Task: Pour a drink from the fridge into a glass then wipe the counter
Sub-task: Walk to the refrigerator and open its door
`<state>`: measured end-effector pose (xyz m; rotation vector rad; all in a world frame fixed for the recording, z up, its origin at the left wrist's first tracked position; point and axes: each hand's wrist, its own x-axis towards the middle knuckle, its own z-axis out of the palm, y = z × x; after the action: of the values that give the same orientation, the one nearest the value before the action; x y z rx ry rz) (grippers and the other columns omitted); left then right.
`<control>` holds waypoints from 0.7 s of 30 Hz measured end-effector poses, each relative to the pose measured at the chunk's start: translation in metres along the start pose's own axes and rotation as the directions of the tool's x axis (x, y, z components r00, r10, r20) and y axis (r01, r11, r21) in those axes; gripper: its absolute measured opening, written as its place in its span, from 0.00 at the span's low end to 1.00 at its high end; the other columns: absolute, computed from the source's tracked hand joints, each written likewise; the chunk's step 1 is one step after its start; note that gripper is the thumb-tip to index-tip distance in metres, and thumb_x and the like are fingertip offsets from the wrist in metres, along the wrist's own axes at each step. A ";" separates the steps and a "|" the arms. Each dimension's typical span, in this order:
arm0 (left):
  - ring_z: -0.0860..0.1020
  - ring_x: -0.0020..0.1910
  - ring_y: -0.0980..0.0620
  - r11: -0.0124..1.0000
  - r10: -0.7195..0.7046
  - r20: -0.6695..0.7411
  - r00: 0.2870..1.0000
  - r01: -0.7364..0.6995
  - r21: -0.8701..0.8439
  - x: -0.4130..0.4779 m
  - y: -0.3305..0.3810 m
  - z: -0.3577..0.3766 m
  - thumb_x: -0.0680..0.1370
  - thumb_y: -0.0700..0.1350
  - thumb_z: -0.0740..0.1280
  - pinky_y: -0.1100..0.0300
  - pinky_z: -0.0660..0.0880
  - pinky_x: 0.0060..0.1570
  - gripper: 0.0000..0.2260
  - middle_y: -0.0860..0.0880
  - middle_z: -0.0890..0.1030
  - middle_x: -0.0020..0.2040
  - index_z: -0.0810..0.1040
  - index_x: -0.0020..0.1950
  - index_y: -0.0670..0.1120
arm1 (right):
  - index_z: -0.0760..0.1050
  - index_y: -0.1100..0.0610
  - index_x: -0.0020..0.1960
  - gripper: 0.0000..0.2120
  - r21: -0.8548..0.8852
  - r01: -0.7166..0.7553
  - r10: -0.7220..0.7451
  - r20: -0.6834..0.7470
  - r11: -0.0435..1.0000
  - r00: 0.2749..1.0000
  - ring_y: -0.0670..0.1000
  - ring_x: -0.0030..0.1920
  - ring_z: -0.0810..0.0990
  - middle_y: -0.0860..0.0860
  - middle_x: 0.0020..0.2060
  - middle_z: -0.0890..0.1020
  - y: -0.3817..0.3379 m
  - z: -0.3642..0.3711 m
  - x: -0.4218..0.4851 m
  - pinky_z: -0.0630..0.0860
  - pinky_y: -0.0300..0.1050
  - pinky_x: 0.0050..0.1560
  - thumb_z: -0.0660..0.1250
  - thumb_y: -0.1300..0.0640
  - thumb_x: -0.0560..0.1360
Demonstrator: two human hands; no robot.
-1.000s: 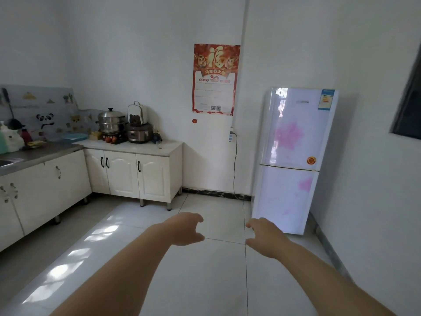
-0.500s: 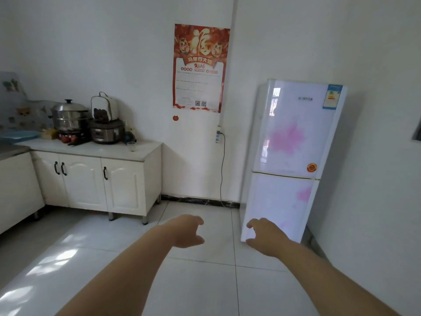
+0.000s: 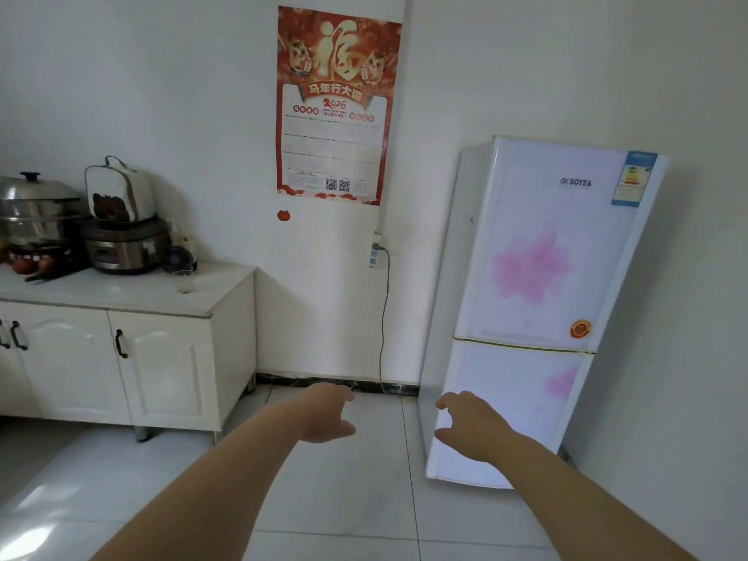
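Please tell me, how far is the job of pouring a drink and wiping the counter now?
Nothing looks done yet: both doors of the fridge are closed and the glass on the counter appears empty. In hand: the left hand and right hand reach forward, holding nothing, apparently short of the fridge. Left: open the fridge, take a drink, pour, wipe the counter.

White two-door fridge (image 3: 538, 277) with pink flower print stands against the wall, doors closed. Left of it, a white cabinet desk (image 3: 121, 295) carries a small clear glass (image 3: 184, 281). Left grip (image 3: 328, 415) and right grip (image 3: 471, 431) hang before the fridge, fingers relaxed.
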<state>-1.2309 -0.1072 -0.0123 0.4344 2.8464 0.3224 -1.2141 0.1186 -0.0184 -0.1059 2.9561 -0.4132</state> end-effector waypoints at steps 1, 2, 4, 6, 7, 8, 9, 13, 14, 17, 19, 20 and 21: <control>0.66 0.70 0.48 1.000 -0.001 -0.003 1.000 0.001 0.007 0.022 -0.006 -0.005 0.78 0.51 0.63 0.56 0.64 0.69 0.27 0.47 0.67 0.72 0.60 0.75 0.46 | 0.61 0.56 0.70 0.23 0.001 0.001 -0.001 -0.004 1.000 1.000 0.54 0.65 0.68 0.55 0.67 0.67 0.003 -0.002 0.023 0.67 0.43 0.61 0.61 0.53 0.77; 0.66 0.70 0.48 1.000 -0.005 -0.007 1.000 0.005 0.018 0.045 -0.013 -0.009 0.78 0.51 0.63 0.55 0.64 0.68 0.27 0.47 0.68 0.72 0.60 0.75 0.46 | 0.62 0.56 0.70 0.23 0.004 0.002 -0.002 -0.007 1.000 1.000 0.54 0.65 0.69 0.55 0.66 0.67 0.007 -0.004 0.046 0.67 0.43 0.61 0.61 0.54 0.77; 0.67 0.69 0.47 0.999 -0.020 -0.015 1.000 0.021 0.043 0.091 -0.023 -0.018 0.78 0.51 0.63 0.54 0.66 0.67 0.27 0.47 0.68 0.71 0.61 0.74 0.46 | 0.62 0.56 0.69 0.23 0.020 0.002 -0.002 -0.020 1.000 1.000 0.54 0.63 0.70 0.55 0.65 0.68 0.016 -0.009 0.091 0.68 0.42 0.59 0.61 0.54 0.76; 0.68 0.68 0.46 0.998 -0.036 -0.010 0.999 0.036 0.049 0.136 -0.031 -0.032 0.77 0.52 0.63 0.54 0.67 0.66 0.27 0.46 0.69 0.71 0.62 0.74 0.46 | 0.64 0.56 0.68 0.22 0.039 0.007 -0.006 -0.026 0.999 1.000 0.54 0.62 0.71 0.56 0.64 0.69 0.026 -0.019 0.135 0.69 0.42 0.58 0.61 0.55 0.76; 0.68 0.68 0.46 0.998 -0.042 -0.004 0.999 0.042 0.052 0.157 -0.033 -0.040 0.77 0.52 0.63 0.54 0.67 0.66 0.27 0.46 0.69 0.70 0.62 0.73 0.46 | 0.64 0.56 0.68 0.21 0.043 0.007 -0.006 -0.024 0.999 1.000 0.54 0.62 0.71 0.56 0.64 0.69 0.030 -0.026 0.157 0.70 0.42 0.58 0.61 0.54 0.76; 0.68 0.68 0.46 0.997 -0.049 0.003 0.999 0.048 0.057 0.178 -0.035 -0.049 0.77 0.52 0.63 0.54 0.66 0.67 0.27 0.46 0.69 0.71 0.62 0.73 0.46 | 0.63 0.56 0.68 0.22 0.043 0.005 -0.004 -0.025 0.999 1.000 0.54 0.62 0.71 0.55 0.65 0.68 0.034 -0.034 0.177 0.69 0.42 0.58 0.61 0.54 0.76; 0.67 0.69 0.47 0.997 -0.053 0.003 0.999 0.053 0.060 0.198 -0.036 -0.058 0.77 0.52 0.63 0.54 0.66 0.68 0.27 0.46 0.69 0.71 0.61 0.74 0.46 | 0.63 0.56 0.69 0.22 0.041 0.000 0.001 -0.030 0.999 1.000 0.54 0.63 0.70 0.55 0.65 0.68 0.039 -0.042 0.197 0.69 0.42 0.58 0.61 0.54 0.76; 0.66 0.70 0.48 0.998 -0.051 -0.013 0.999 0.052 0.046 0.273 -0.040 -0.082 0.77 0.52 0.63 0.56 0.64 0.68 0.27 0.48 0.68 0.72 0.61 0.74 0.48 | 0.62 0.55 0.70 0.24 0.056 -0.009 0.012 -0.059 0.998 0.998 0.53 0.64 0.69 0.55 0.66 0.68 0.055 -0.068 0.272 0.68 0.41 0.57 0.62 0.53 0.76; 0.65 0.71 0.49 0.998 -0.043 -0.003 0.999 0.043 0.049 0.290 -0.041 -0.085 0.77 0.52 0.63 0.56 0.64 0.69 0.27 0.48 0.68 0.72 0.61 0.74 0.48 | 0.62 0.55 0.70 0.24 0.055 -0.015 0.018 -0.054 0.998 0.998 0.53 0.64 0.70 0.55 0.66 0.68 0.057 -0.071 0.288 0.68 0.41 0.57 0.62 0.53 0.76; 0.65 0.71 0.48 0.998 -0.013 0.016 1.000 0.012 0.057 0.342 -0.048 -0.094 0.77 0.52 0.64 0.55 0.64 0.69 0.27 0.48 0.67 0.72 0.60 0.74 0.48 | 0.62 0.55 0.70 0.24 0.048 -0.040 0.042 -0.050 0.998 0.998 0.53 0.63 0.70 0.55 0.66 0.68 0.065 -0.076 0.333 0.69 0.42 0.57 0.62 0.53 0.76; 0.66 0.71 0.48 0.999 0.021 0.026 0.999 -0.022 0.043 0.377 -0.054 -0.100 0.77 0.52 0.63 0.55 0.64 0.69 0.27 0.48 0.67 0.72 0.60 0.74 0.48 | 0.63 0.55 0.69 0.24 0.047 -0.062 0.065 -0.058 0.997 0.996 0.53 0.64 0.69 0.55 0.66 0.68 0.070 -0.079 0.364 0.69 0.43 0.59 0.62 0.53 0.75; 0.66 0.71 0.48 0.998 0.041 0.037 0.998 -0.043 0.040 0.394 -0.058 -0.101 0.78 0.52 0.63 0.55 0.64 0.69 0.27 0.48 0.67 0.72 0.60 0.74 0.48 | 0.63 0.55 0.69 0.24 0.047 -0.073 0.075 -0.060 0.996 0.995 0.53 0.64 0.70 0.55 0.65 0.68 0.072 -0.080 0.379 0.69 0.43 0.59 0.62 0.53 0.75; 0.65 0.71 0.48 0.997 0.059 0.051 0.997 -0.061 0.041 0.411 -0.062 -0.103 0.78 0.52 0.63 0.55 0.64 0.70 0.27 0.48 0.67 0.72 0.59 0.75 0.48 | 0.62 0.55 0.70 0.24 0.046 -0.085 0.088 -0.061 0.995 0.994 0.53 0.64 0.70 0.55 0.65 0.68 0.073 -0.081 0.394 0.69 0.43 0.59 0.62 0.53 0.76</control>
<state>-1.6556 -0.0529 -0.0140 0.5295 2.8002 0.2585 -1.6188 0.1742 -0.0178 0.0408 2.9976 -0.4771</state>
